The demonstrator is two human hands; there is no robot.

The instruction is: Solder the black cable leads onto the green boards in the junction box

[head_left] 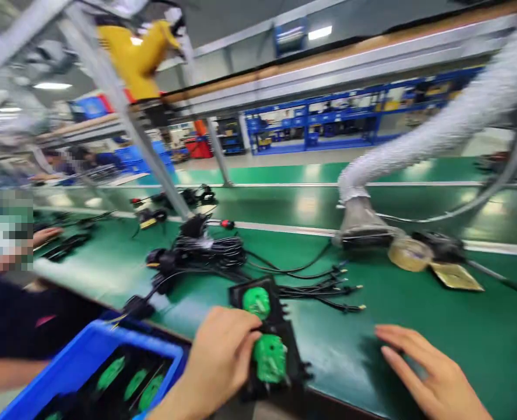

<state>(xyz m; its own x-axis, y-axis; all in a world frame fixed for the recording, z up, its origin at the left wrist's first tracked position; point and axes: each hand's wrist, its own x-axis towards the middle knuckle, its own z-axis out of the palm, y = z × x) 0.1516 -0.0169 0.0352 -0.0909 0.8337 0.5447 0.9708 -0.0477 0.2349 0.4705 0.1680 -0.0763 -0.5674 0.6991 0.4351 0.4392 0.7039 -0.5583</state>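
My left hand [223, 353] grips a black plastic panel [289, 344] by its left side, fingers and thumb closed on it. Two round green socket inserts sit in the panel, an upper one [257, 302] and a lower one [270, 357]. It is held tilted at the front edge of the green workbench [328, 350]. Over the bench to the right, my right hand [431, 367] is apart from the panel, fingers spread and holding nothing. Just behind the panel lie black cables [319, 291] with stripped ends, running from a coiled bundle [214, 251].
A blue bin [83, 344] with more green-and-black panels [136, 385] stands at the lower left. A flexible white duct [415, 140] ends in a hood [365, 224] on the bench. Beside it lie a tape roll [410, 254] and a yellowish packet [456, 276]. A co-worker's arm [9, 373] is at left.
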